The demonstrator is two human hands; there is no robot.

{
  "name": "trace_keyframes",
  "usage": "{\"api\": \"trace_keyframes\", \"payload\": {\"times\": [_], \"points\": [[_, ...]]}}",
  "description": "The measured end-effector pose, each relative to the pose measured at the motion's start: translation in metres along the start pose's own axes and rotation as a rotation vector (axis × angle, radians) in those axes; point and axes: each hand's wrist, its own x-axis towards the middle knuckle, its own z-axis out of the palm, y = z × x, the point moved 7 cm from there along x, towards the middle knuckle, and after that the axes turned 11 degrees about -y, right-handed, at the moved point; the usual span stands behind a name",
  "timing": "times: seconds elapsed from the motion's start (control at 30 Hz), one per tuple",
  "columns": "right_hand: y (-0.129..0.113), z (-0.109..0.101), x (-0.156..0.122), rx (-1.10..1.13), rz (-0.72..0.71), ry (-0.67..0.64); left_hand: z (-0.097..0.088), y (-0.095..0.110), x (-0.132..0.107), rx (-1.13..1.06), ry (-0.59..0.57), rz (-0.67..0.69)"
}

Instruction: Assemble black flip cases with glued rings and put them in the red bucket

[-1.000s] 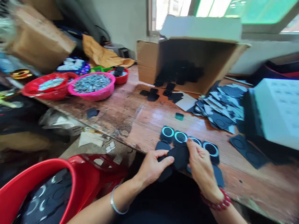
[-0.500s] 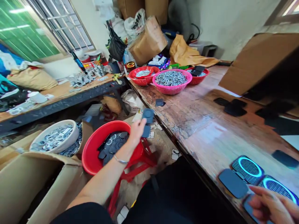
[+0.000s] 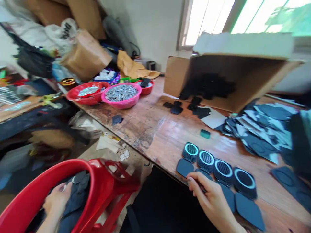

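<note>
Resting my left hand among dark pads in red tub, right hand curled, both grips unclear; pads looking light, inviting edge pinch.

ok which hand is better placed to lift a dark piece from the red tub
Likely the left hand: it is down inside the red tub, at the dark pieces, while the right hand is over by the ringed black pieces on the table.
</note>
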Motion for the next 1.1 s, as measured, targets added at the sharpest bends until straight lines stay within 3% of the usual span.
{"api": "trace_keyframes", "payload": {"times": [0.1,0.2,0.23,0.33,0.4,0.47,0.53,0.63,0.9,1.1], "points": [[-0.001,-0.014,-0.009,-0.058,-0.038,0.135,-0.022,0.049,0.010,-0.121,0.137,0.062],[-0.004,-0.027,-0.022,-0.155,-0.117,0.293,-0.040,0.148,-0.004,-0.352,0.213,0.456],[-0.006,-0.031,-0.026,-0.192,-0.142,0.336,-0.040,0.189,-0.019,-0.418,0.185,0.659],[-0.003,-0.042,-0.037,-0.272,-0.168,0.412,-0.019,0.292,-0.082,-0.444,0.050,0.973],[0.005,-0.052,-0.045,-0.310,-0.135,0.445,0.001,0.345,-0.138,-0.436,-0.077,1.172],[0.017,-0.066,-0.056,-0.353,-0.076,0.487,0.017,0.382,-0.198,-0.438,-0.212,1.419],[0.030,-0.083,-0.070,-0.389,-0.009,0.528,0.028,0.402,-0.240,-0.408,-0.299,1.544],[0.051,-0.109,-0.090,-0.420,0.094,0.568,0.038,0.415,-0.266,-0.353,-0.349,1.581],[0.100,-0.170,-0.119,-0.464,0.379,0.581,0.064,0.419,-0.246,-0.300,-0.381,1.555],[0.108,-0.205,-0.115,-0.585,0.441,0.581,0.075,0.414,-0.236,-0.312,-0.454,1.556]]}}
